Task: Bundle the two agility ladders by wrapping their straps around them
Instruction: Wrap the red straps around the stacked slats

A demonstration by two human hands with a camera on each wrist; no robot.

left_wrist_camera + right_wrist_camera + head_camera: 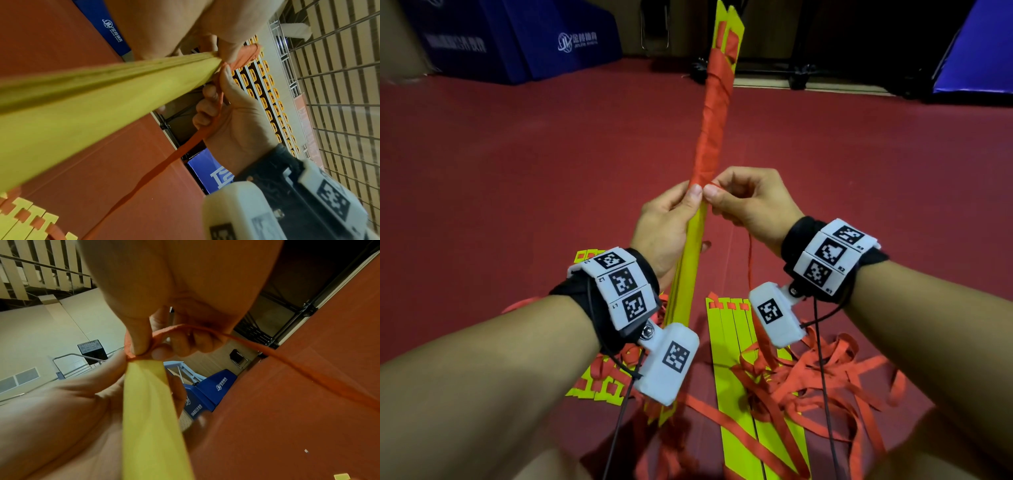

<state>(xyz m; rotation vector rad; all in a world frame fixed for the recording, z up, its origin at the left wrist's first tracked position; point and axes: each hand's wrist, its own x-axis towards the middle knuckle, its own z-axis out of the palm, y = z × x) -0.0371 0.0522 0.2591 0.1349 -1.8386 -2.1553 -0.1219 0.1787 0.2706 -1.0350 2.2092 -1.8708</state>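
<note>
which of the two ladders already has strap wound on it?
The ladder held upright in the hands: red strap coils around its upper half. The ladder lying flat on the floor is unwrapped, its straps loose in a tangle.

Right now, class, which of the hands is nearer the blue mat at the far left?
Left. The left hand grips the ladder bundle on the blue mat's side; the right hand pinches the strap farther right.

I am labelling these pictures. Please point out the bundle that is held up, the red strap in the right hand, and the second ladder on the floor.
bundle (690, 253), head view, bare yellow part.
red strap (749, 260), head view, hanging length.
second ladder (726, 346), head view, yellow slat.
</note>
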